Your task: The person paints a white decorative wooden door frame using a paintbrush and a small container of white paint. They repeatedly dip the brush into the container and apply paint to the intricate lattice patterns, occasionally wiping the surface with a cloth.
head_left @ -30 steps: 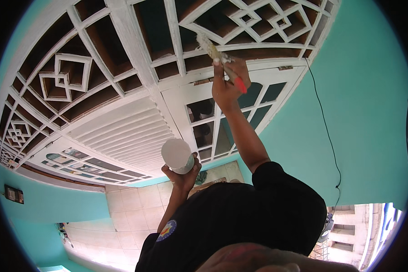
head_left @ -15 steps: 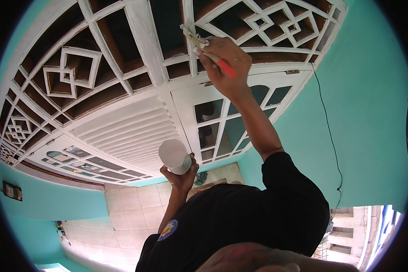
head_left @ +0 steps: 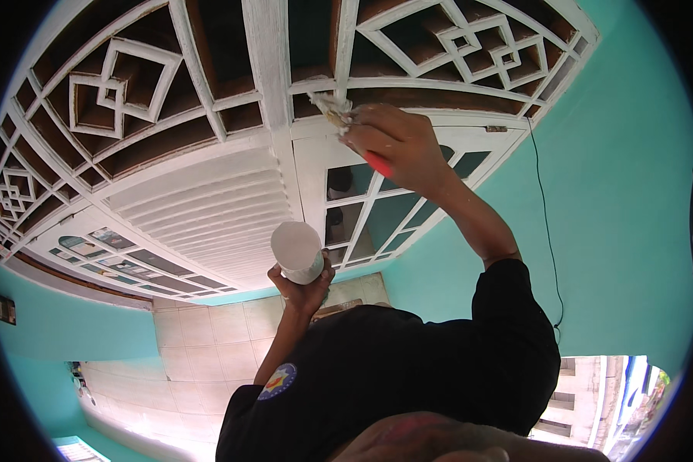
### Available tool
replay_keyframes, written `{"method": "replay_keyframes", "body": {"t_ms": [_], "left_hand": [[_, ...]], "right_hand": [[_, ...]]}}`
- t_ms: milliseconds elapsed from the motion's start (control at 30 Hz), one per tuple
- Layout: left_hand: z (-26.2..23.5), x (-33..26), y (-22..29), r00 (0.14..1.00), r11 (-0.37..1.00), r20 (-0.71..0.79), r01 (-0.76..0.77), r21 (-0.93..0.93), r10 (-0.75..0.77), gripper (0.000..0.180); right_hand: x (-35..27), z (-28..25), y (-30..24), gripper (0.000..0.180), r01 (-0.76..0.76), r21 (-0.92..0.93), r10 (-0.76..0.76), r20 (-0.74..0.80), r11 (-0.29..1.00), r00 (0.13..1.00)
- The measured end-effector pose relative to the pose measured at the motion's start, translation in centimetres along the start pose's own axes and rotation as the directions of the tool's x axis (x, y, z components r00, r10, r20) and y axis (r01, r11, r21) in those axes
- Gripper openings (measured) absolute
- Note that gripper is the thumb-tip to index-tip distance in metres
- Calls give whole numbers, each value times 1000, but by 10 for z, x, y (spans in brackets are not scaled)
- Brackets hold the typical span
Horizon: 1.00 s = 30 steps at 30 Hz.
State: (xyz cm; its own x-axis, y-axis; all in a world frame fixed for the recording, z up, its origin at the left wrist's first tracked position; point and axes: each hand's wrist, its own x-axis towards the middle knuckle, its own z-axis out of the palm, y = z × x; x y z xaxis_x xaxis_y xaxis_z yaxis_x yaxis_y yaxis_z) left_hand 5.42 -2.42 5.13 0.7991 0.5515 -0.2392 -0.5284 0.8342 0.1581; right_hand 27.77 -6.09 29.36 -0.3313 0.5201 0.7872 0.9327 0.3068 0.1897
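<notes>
My right hand (head_left: 402,143) is raised overhead and closed around a paintbrush (head_left: 333,108) with a red handle. Its white-loaded bristles touch a white bar of the wooden lattice grille (head_left: 269,69) above the door. Lower down, my left hand (head_left: 306,289) grips a small white paint container (head_left: 296,251) from below, holding it upright at chest height. My black sleeves and shirt fill the lower middle of the view.
A white louvred door with glass panes (head_left: 208,215) stands under the grille. Turquoise walls (head_left: 616,192) flank it, and a thin black cable (head_left: 547,223) runs down the right wall. Pale floor tiles (head_left: 192,346) lie below.
My right hand has carried the brush leftward along the grille, from the right panel to the bar near the central post. The left hand still holds the container in about the same place.
</notes>
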Motion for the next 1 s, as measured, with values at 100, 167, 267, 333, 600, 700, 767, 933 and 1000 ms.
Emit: {"method": "replay_keyframes", "body": {"t_ms": [100, 167, 267, 333, 600, 700, 767, 933, 1000], "left_hand": [[6, -1, 0, 999, 999, -21, -25, 20, 25, 64], [9, 1, 1, 997, 999, -71, -16, 34, 19, 64], [9, 3, 3, 998, 997, -33, 64, 45, -62, 62], [15, -1, -1, 995, 996, -88, 57, 66, -52, 62], [5, -7, -9, 970, 977, -177, 185, 106, -164, 65], [1, -14, -14, 964, 974, -208, 195, 118, -168, 67], [-9, -14, -18, 969, 981, -193, 172, 87, -153, 66], [-3, -16, -18, 965, 982, -231, 152, 108, -124, 63], [-4, -17, -18, 975, 983, -184, 143, 114, -121, 59]], "right_hand": [[-22, -7, -22, 7, -294, 404, 340, -43, 866, 940], [-39, -4, -39, 3, -427, 741, 636, -1, 518, 772], [-51, -9, -57, 13, -535, 699, 545, 245, 474, 802], [-43, -13, -69, 17, -625, 567, 429, 455, 536, 780], [-49, 24, -93, 17, -520, 260, 271, 622, 814, 735], [-63, 36, -98, 20, -502, 318, 187, 666, 804, 722], [-62, 38, -100, 21, -545, 232, 208, 750, 805, 627], [-76, 45, -98, 22, -573, 194, 221, 789, 797, 574], [-76, 42, -98, 22, -586, 205, 221, 790, 784, 572]]}}
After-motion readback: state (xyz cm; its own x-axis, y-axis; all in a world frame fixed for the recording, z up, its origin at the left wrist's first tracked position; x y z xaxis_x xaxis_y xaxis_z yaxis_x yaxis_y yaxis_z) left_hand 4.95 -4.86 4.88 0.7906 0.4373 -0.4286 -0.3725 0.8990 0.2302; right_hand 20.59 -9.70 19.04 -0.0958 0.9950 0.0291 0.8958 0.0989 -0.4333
